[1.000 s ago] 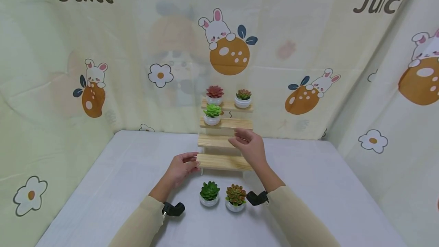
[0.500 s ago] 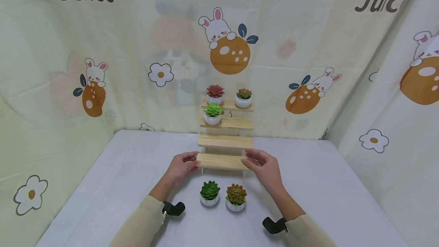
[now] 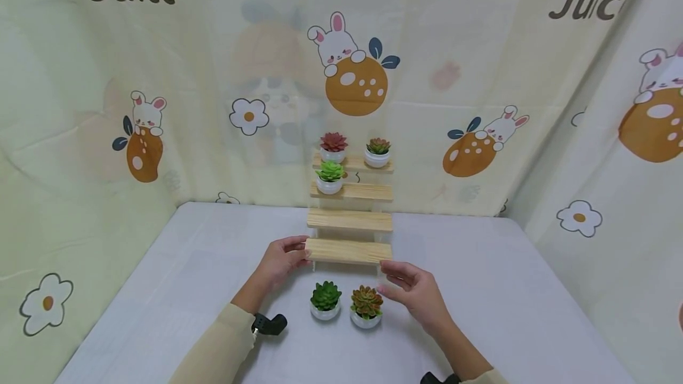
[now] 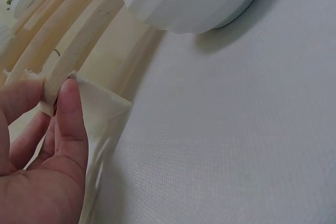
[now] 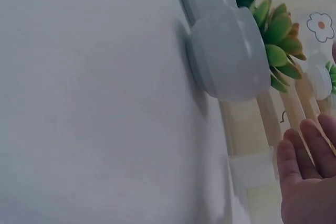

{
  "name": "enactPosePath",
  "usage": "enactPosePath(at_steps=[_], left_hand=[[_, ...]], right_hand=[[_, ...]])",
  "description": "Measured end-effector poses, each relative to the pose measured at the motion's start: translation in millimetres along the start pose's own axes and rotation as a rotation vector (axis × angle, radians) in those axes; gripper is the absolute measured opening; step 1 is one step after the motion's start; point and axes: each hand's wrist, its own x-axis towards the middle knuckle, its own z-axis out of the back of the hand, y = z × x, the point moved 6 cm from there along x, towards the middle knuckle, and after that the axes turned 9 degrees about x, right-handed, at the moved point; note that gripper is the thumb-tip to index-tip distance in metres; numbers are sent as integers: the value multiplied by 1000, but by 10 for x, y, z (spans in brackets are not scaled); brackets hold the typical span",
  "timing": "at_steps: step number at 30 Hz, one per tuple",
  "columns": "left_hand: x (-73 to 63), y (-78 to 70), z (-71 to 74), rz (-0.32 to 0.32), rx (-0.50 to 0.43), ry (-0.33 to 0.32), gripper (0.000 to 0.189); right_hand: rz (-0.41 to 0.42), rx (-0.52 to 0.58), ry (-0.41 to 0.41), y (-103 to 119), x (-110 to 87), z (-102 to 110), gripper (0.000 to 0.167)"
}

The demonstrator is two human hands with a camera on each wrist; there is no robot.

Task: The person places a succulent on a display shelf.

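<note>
A tiered wooden display shelf with several pale steps stands at the back of the table. My left hand pinches the left end of its lowest step between thumb and fingers; the left wrist view shows that hand on the board's end. Just right of the potted succulent with orange-tinged leaves, my right hand hovers with loosely bent fingers and holds nothing. In the right wrist view its fingers are apart from the white pot. A dark green potted succulent stands left of the orange-tinged one.
On the top step stand a red succulent and a green-red one, both in white pots. A bright green succulent occupies the second step's left side. A printed curtain hangs right behind the white table.
My right hand has come down from the upper steps, past the lowest step's right end, towards the orange-tinged succulent. The left hand keeps its place on the shelf.
</note>
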Motion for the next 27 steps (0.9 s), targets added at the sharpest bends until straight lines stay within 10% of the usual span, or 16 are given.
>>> enactPosePath(at_steps=[27], left_hand=[[-4,7,3,3,-21,8,43]], right_hand=[[-177,12,192,-266,-246,-295,76]])
